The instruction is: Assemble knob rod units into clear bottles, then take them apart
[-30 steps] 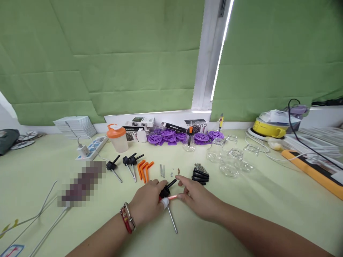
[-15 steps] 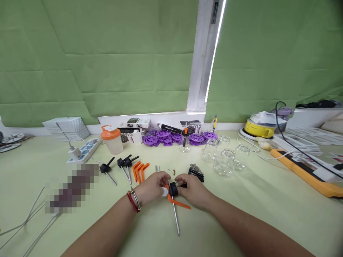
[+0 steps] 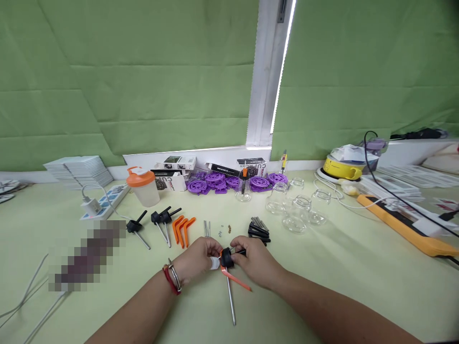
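**Two hands on one clamp assy**

Two hands meet at table centre. L hand (image 3: 195,260) pinches the small black plastic clamp body with steel rod (image 3: 226,258); R hand (image 3: 256,260) grips its far side w/ the orange plastic lever (image 3: 234,279). Risk: lever may slip off, since the grip is fingertip-only.

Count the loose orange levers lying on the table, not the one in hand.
3 orange levers lie side by side on the table, left of the metal pins, beyond the left hand. Others may be hidden.

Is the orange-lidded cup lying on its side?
No, the orange-lidded cup stands upright on the table, beside the power strip.
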Demonstrator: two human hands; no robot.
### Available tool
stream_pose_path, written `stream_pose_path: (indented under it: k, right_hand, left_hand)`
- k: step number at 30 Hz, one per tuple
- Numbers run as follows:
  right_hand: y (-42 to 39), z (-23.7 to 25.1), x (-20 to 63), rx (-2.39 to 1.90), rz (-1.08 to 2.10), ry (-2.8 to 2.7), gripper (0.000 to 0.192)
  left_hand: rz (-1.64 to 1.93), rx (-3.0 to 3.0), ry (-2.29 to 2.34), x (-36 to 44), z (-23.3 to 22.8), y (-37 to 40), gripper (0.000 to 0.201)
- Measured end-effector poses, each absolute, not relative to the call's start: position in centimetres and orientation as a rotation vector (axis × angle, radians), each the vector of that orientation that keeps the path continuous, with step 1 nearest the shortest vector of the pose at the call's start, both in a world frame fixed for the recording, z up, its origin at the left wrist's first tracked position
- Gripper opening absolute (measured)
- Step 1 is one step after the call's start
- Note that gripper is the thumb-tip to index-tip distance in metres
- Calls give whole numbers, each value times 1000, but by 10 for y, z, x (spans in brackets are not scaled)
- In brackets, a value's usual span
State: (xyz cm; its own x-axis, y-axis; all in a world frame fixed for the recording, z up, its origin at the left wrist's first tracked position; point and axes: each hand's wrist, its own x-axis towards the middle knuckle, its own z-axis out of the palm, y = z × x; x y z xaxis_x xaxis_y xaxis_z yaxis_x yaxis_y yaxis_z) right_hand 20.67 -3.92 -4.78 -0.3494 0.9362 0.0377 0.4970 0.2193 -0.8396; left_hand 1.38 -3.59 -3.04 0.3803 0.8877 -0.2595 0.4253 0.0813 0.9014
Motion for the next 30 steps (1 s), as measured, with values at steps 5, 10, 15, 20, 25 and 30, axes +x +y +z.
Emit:
stream_pose_path:
  k: [5,10,15,20,25,30]
  right_hand:
    - [-42,-36,215,-1310,858,-2164,28]
    - [-48,-25,207,-1221,527,-2285,32]
    - [-51,-32,187,-1200,463,-2434,29]
    - [-52,-37,187,-1283,452,-2459,28]
    - [-54,-33,193,-1330,540,-2396,32]
    - [-55,-31,193,-1351,616,-2375,34]
  left_hand:
    - [540,1583,1225,10,-28,-35,19]
    - [532,1689,1350,11,-27,-35,13]
    - [578,1789,1271,16,-29,-35,7]
    - [467,1974,1292,-4,-18,-29,6]
    - [366,1986,1661,-33,3,-20,14]
    - [105,2095,2228,-19,-4,-11,26]
